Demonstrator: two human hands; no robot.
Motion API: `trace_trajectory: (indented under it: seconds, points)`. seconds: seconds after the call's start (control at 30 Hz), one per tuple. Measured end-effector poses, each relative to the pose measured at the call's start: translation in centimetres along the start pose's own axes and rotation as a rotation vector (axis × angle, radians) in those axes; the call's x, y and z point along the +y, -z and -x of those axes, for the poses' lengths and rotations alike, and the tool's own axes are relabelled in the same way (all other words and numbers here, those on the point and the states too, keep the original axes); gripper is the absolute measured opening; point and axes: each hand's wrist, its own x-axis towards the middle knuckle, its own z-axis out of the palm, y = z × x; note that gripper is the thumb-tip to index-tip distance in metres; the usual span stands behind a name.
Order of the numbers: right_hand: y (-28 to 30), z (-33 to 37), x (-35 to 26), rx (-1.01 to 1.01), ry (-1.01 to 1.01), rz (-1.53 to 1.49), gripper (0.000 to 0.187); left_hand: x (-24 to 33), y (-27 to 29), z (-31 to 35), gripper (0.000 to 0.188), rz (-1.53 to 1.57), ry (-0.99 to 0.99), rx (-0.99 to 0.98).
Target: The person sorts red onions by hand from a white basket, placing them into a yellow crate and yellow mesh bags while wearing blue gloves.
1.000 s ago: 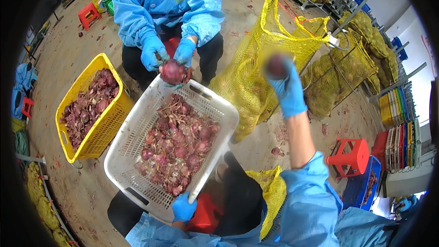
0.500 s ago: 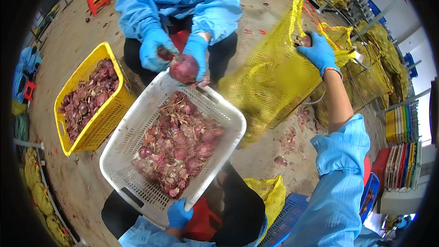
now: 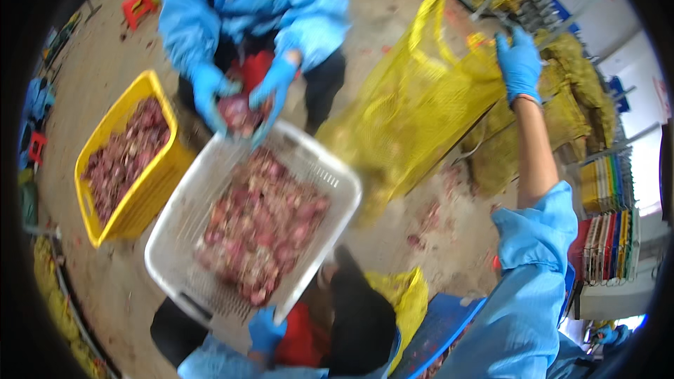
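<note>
A white plastic basket (image 3: 163, 228) filled with peeled-looking red onions and loose skins (image 3: 260, 217) sits tilted before me. My left hand (image 3: 267, 330), in a blue glove, is closed on its near rim. My right hand (image 3: 519, 63), gloved too, reaches far to the right, beside the upper edge of a yellow mesh bag (image 3: 428, 105). Its thumb and fingers are apart, and I see nothing between them. Dim round shapes show through the bag's lower part. Across the basket, a co-worker's two blue-gloved hands hold a red onion (image 3: 240, 114) over the far rim.
A yellow crate (image 3: 137, 200) of onion skins stands at the left. Stuffed mesh sacks (image 3: 572, 91) lean at the right, near stacked coloured crates (image 3: 607, 245). A blue crate (image 3: 439, 323) and a yellow bag (image 3: 400, 295) are by my right side. A red stool (image 3: 138, 5) stands far left.
My right hand has let go of the onion at the mesh bag's mouth and moved up and right. The co-worker's onion has moved lower and to the left. My left hand keeps its hold.
</note>
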Motion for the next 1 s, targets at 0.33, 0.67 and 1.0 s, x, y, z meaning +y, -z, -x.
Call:
trace_trajectory:
  seconds: [0.33,0.67,1.0]
  points:
    - [2.3,38.0,-27.4,-1.242,0.882,-0.717,0.037,0.2,0.8,-1.0,0.042,-0.055,0.149,-0.174]
    - [-8.5,59.7,-38.2,-1.465,1.183,-0.201,0.059,-0.5,1.1,-1.5,0.059,0.188,0.22,-0.296]
    - [-5.6,59.3,-42.2,-1.733,0.8,-0.303,0.074,-1.3,1.5,-1.3,0.067,0.325,0.195,-0.289]
